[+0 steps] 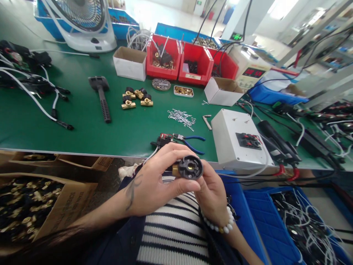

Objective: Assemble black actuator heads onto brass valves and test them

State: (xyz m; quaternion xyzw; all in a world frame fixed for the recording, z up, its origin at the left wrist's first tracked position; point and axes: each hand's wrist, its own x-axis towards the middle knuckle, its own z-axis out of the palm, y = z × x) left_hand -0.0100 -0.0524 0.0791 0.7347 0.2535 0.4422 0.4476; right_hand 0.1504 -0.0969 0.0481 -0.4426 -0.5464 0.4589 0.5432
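Both hands meet in front of my chest, below the table's front edge. My left hand (pixel 154 184) wraps its fingers round a brass valve with a round black cap (pixel 189 167). My right hand (pixel 213 195) closes on the same part from below and the right; a white bead bracelet sits on its wrist. Just beyond my hands on the green table (pixel 82 121) lie blue-handled pliers (pixel 193 141) and a black connector with red wires (pixel 162 140).
Several brass valves (pixel 136 98) and a black handle (pixel 102 97) lie mid-table, with loose pins (pixel 182 117). A white box with terminals (pixel 238 141) stands at right, red bins (pixel 179 60) and a fan (pixel 82 22) at the back. A carton of brass parts (pixel 30 206) is at lower left, blue crates of wires (pixel 298 224) at lower right.
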